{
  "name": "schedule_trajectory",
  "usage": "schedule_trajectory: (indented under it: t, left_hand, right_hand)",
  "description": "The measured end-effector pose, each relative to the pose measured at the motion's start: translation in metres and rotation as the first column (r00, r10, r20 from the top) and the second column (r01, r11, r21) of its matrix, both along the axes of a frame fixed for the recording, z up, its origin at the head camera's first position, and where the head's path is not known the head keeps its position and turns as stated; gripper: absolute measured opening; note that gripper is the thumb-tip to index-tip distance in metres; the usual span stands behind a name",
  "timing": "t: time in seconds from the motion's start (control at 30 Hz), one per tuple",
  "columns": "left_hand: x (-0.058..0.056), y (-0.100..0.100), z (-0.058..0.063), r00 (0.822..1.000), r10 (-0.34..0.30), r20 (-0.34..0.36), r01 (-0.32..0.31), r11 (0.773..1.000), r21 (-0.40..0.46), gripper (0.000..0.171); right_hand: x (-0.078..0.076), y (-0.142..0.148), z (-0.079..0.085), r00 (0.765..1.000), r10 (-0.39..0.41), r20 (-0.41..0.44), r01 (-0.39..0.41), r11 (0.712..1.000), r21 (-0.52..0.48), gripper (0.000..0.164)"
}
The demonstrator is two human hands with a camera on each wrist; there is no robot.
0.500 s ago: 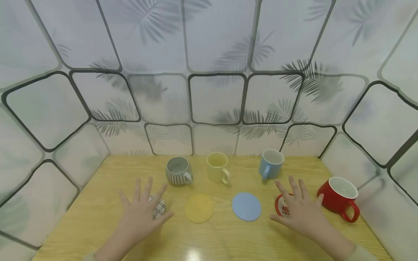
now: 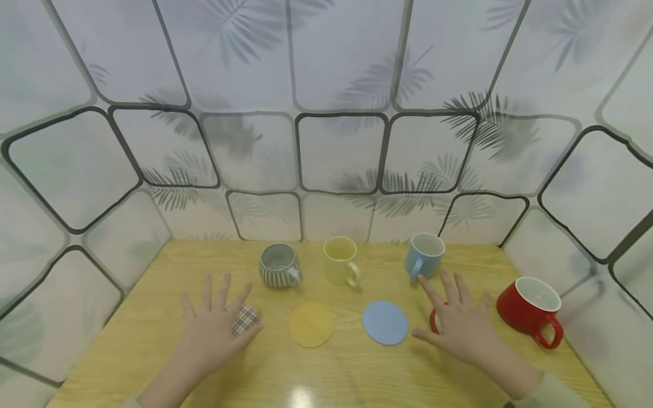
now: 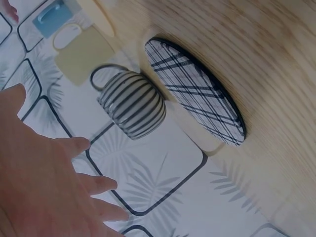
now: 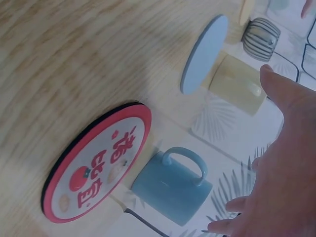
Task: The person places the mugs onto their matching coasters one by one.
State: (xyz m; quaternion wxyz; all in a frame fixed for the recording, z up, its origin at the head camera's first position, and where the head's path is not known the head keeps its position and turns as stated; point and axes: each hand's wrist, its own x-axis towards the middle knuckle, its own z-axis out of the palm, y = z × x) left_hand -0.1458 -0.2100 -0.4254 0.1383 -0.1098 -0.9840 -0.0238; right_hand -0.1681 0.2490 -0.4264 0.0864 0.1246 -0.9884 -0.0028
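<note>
My left hand (image 2: 211, 334) hovers with spread fingers above the table, partly covering a black-and-white plaid coaster (image 2: 246, 320). Beyond it stands a striped grey mug (image 2: 278, 269). My right hand (image 2: 461, 328), fingers also spread, overlaps a red-rimmed coaster in the head view; the right wrist view shows the whole red-rimmed coaster (image 4: 101, 165), with writing on it. Behind that hand is a light blue mug (image 2: 424, 258), and to its right a red mug (image 2: 528, 311). Neither hand holds anything. Between the hands lie a yellow coaster (image 2: 311, 324) and a blue coaster (image 2: 385, 323).
A pale yellow mug (image 2: 340, 262) stands at the back of the wooden table (image 2: 326, 374), between the striped and light blue mugs. Patterned wall covering (image 2: 339, 153) encloses the back and both sides. The red mug sits close to the right edge.
Both hands have shifted slightly left, still spread. More of the plaid coaster shows and less of the red-rimmed one. The mugs and coasters have stayed in place.
</note>
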Motion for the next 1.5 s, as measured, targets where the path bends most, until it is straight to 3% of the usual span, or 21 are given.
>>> schedule_trajectory:
  t: [0.63,0.87,1.33,1.5]
  left_hand:
    - [0.003,-0.016,0.003,0.997,0.031,0.064,-0.037,0.996,0.082,0.081]
    - [0.004,-0.024,-0.004,0.997,0.031,0.071,-0.038,0.994,0.1,0.079]
    - [0.005,-0.036,-0.011,0.994,0.068,0.09,-0.077,0.993,0.094,0.077]
    - [0.006,-0.039,-0.013,0.992,0.076,0.099,-0.086,0.99,0.107,0.078]
  right_hand:
    - [-0.009,-0.025,0.009,0.996,0.074,-0.046,-0.074,0.997,-0.012,0.1]
    - [-0.016,-0.041,0.005,0.989,0.122,-0.084,-0.124,0.992,-0.022,0.1]
    - [-0.029,-0.07,0.008,0.983,0.171,-0.068,-0.168,0.985,0.044,0.101]
    - [-0.032,-0.079,0.008,0.981,0.187,-0.059,-0.187,0.982,0.017,0.101]
